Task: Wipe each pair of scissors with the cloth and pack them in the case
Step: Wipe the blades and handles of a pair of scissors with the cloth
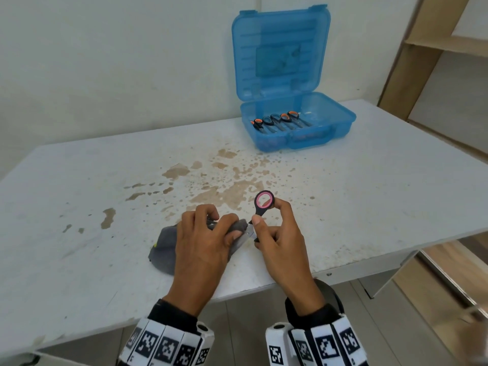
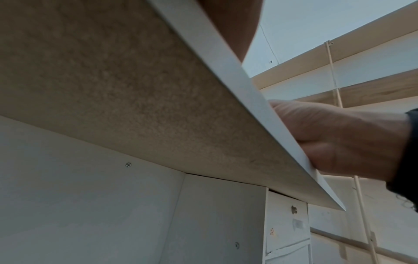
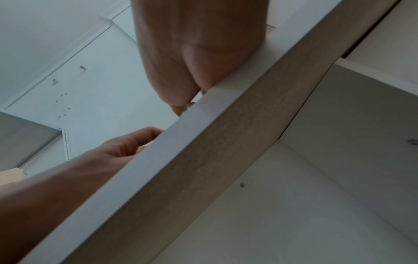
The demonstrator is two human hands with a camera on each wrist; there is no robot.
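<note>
Scissors [image 1: 260, 210] in right hand [image 1: 280, 241] point left, blades inside left hand's [image 1: 203, 241] cloth [image 1: 165, 247].

Both hands [image 1: 203, 241] [image 1: 277, 233] curled (each grip closed).

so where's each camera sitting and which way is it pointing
Head: on the head, looking down at the left hand, the right hand and the table.
Left wrist: below the table edge, looking up; the right hand shows.
Right wrist: also below, looking up; the left hand shows.
Both wrist views share the table's underside.
</note>
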